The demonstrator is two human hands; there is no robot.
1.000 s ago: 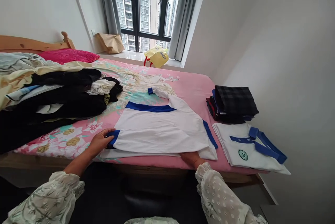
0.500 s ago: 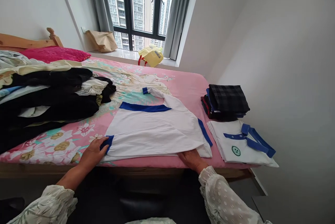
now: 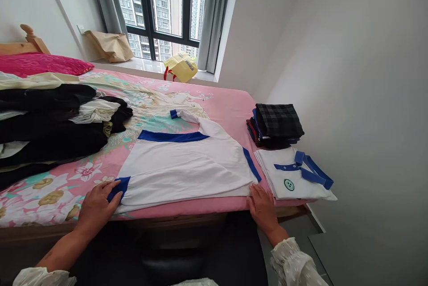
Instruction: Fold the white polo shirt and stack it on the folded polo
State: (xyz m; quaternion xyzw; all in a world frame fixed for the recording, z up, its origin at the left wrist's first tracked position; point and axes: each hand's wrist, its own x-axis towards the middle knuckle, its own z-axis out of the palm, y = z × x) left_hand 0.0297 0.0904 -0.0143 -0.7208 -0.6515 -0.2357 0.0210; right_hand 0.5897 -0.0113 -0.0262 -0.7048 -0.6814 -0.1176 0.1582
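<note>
On my feed I saw the white shirt [image 3: 187,170] with blue trim lying flat near the front edge of the bed [image 3: 230,105], its blue collar band toward the window and one sleeve folded across its body. The left hand [image 3: 96,203] lay palm down at the shirt's near left corner. Its fingers were stretched out flat and close together, with the tips resting on the blue sleeve cuff [image 3: 117,188]; I saw no pinch there. The right hand [image 3: 262,205] lay palm down at the near right corner, fingers slightly spread and pointing up the bed, the tips touching the shirt's hem right at the mattress edge. I could not tell whether any cloth was caught under them.

Just beside the shirt on its right I noted a stack of folded white polos [image 3: 294,179], the top one showing a blue collar and a round green badge. Behind that stack, and touching it, sat a pile of dark folded clothes [image 3: 277,123] topped with plaid cloth. On the left side of the bed a loose heap of black and pale garments [image 3: 50,130] spread over the floral sheet, well apart from the shirt's body. A pink pillow [image 3: 36,64] lay behind the heap. On the window sill stood a yellow bag [image 3: 180,66] and a brown paper bag [image 3: 110,46].
</note>
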